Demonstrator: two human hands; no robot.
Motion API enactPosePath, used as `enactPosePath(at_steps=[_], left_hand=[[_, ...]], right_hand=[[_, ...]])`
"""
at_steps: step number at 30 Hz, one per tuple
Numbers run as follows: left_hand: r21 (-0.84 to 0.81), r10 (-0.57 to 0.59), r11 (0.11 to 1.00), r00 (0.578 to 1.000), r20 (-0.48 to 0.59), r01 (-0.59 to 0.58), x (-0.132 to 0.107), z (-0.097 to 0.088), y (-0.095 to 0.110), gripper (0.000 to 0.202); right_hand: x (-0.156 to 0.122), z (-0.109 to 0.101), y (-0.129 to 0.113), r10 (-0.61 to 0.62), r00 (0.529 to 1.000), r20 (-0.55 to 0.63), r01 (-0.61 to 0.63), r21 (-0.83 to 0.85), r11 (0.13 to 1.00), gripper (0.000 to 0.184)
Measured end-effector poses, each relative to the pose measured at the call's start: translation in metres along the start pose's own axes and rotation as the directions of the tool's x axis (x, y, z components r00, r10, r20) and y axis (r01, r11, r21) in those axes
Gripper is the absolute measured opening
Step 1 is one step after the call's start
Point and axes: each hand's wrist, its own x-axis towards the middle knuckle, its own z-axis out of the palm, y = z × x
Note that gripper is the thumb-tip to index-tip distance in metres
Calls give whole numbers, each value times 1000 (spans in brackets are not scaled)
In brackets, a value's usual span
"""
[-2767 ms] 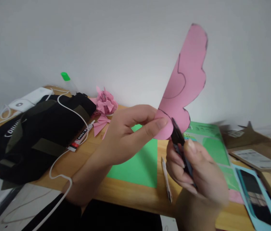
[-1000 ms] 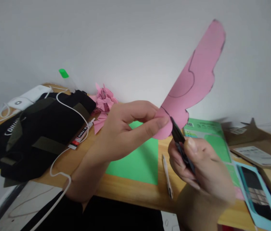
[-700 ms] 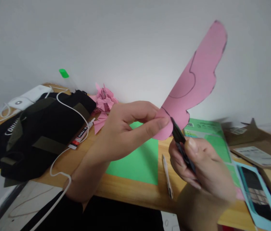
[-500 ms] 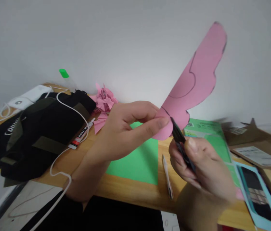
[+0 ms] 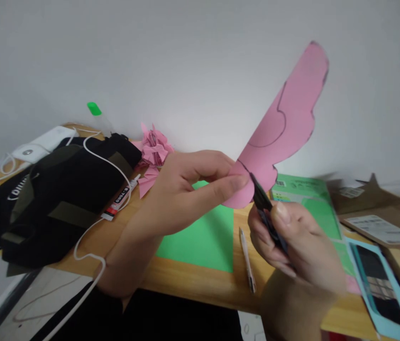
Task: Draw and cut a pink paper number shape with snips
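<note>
Between the thumb and fingers of my left hand (image 5: 192, 194) is the lower end of a pink paper piece (image 5: 292, 118). The paper has a wavy right edge with dark marker traces and a curved line drawn inside; it slants up to the right. My right hand (image 5: 295, 241) is closed around black scissors (image 5: 265, 208), whose blades reach into the paper along a dark line, just right of my left thumb. The scissor handles are mostly hidden by my fingers. Below the hands, a green paper sheet (image 5: 203, 246) lies on the wooden table (image 5: 185, 282).
A white pen (image 5: 247, 260) lies right of the green sheet. At left are a black bag (image 5: 65, 189), a white cable (image 5: 112, 166), a glue tube (image 5: 120, 199) and crumpled pink paper (image 5: 155, 147). A cardboard box (image 5: 384, 208) and a phone (image 5: 380, 284) are at right.
The upper end of the pink paper has swung slightly down and left. The scissors have advanced slightly up and left into the paper; my left hand is nearly still.
</note>
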Motion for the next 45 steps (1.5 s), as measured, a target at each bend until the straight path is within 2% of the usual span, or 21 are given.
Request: enactPosePath(at_steps=[11, 19, 27, 32, 40, 45], left_hand=[[12, -28, 1000, 999, -22, 28, 0, 1, 2, 22], [-12, -13, 1000, 1000, 16, 13, 0, 0, 2, 21], [3, -39, 999, 999, -16, 39, 0, 1, 1, 21], [-23, -20, 1000, 1000, -7, 20, 0, 1, 0, 19], [6, -72, 997, 997, -5, 72, -1, 0, 4, 21], [-16, -60, 998, 998, 13, 60, -1, -1, 2, 21]], right_hand=[[0, -1, 1, -1, 1000, 6, 1, -5, 1000, 57], [2, 0, 1, 1, 1000, 14, -1, 15, 1000, 54], [1, -2, 3, -15, 1000, 16, 15, 2, 1000, 54], [0, -3, 2, -3, 1000, 15, 3, -21, 1000, 54], [0, -1, 0, -2, 999, 32, 3, -33, 999, 53], [2, -2, -1, -9, 999, 36, 10, -29, 1000, 53]])
